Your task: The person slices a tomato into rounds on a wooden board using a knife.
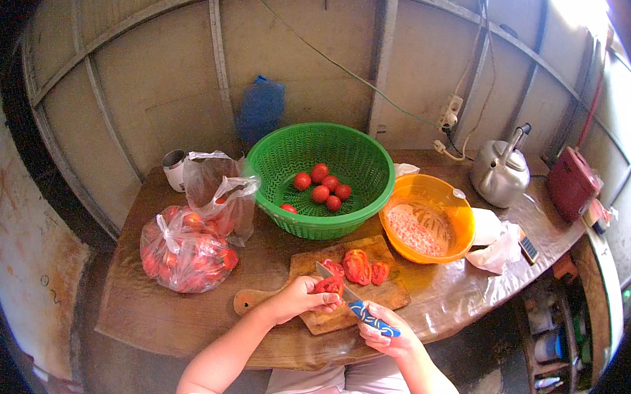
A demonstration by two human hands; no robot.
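My left hand (309, 299) pinches a cut piece of tomato (329, 286) over a wooden cutting board (322, 321). In my right hand (389, 326) is a kitchen knife (374, 318) with a blue, white-patterned handle. Its blade slants up and to the left, beside and partly behind the held tomato. Several tomato slices (356, 267) lie on the board to the right of the blade. Just behind the board, a green plastic basket (325, 226) holds several whole tomatoes (320, 193). The far part of the blade shows past the tomato.
Left of the basket sit a knotted clear bag of tomatoes (185, 257) and a white cup (174, 172). To the right are an orange bowl (463, 216) with pinkish, chopped-looking contents, a metal kettle (499, 174), a calculator (528, 247) and a maroon box (573, 183). Cords hang from a power strip (452, 110).
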